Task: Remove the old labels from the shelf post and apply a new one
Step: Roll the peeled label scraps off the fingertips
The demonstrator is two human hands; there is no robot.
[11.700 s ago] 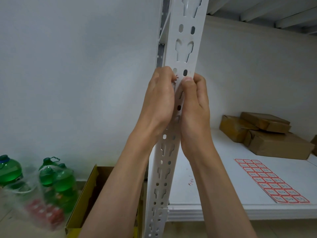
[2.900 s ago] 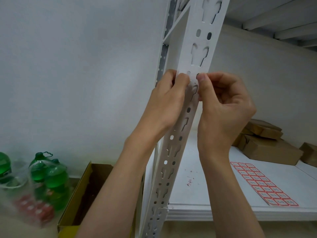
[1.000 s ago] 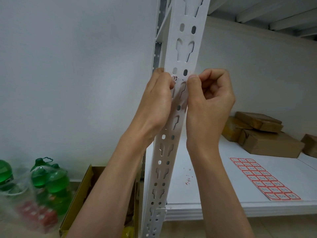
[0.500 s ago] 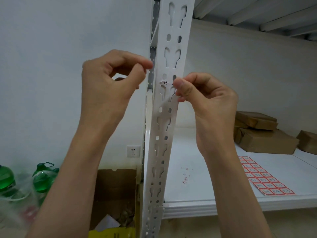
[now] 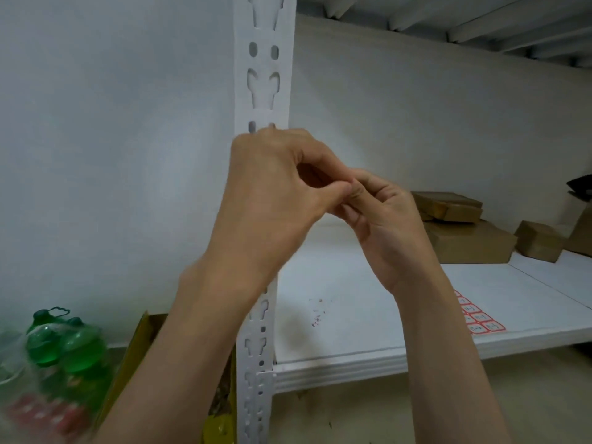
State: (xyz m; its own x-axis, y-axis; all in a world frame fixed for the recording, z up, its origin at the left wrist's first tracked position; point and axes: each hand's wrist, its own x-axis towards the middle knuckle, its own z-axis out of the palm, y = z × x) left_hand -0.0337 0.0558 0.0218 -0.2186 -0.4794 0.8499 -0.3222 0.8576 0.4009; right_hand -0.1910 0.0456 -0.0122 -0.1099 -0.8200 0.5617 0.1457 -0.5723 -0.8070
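Note:
The white slotted shelf post (image 5: pixel 261 91) rises through the middle of the view. My left hand (image 5: pixel 272 193) crosses in front of it and hides the stretch where the old label sat. Its thumb and forefinger pinch at the fingertips of my right hand (image 5: pixel 384 225), just right of the post. My right fingers are curled. Any label scrap between the fingertips is too small to make out. The red-and-white sheet of new labels (image 5: pixel 477 318) lies on the white shelf board (image 5: pixel 352 283), partly behind my right wrist.
Tiny reddish label crumbs (image 5: pixel 318 315) dot the shelf board near the post. Brown cardboard boxes (image 5: pixel 464 238) sit at the back right of the shelf. On the floor at lower left are green bottles in plastic wrap (image 5: pixel 64 347) and a yellow carton (image 5: pixel 137 347).
My left hand has swung from the left of the post across its front to meet my right hand. My right hand has come off the post and dropped lower to the right.

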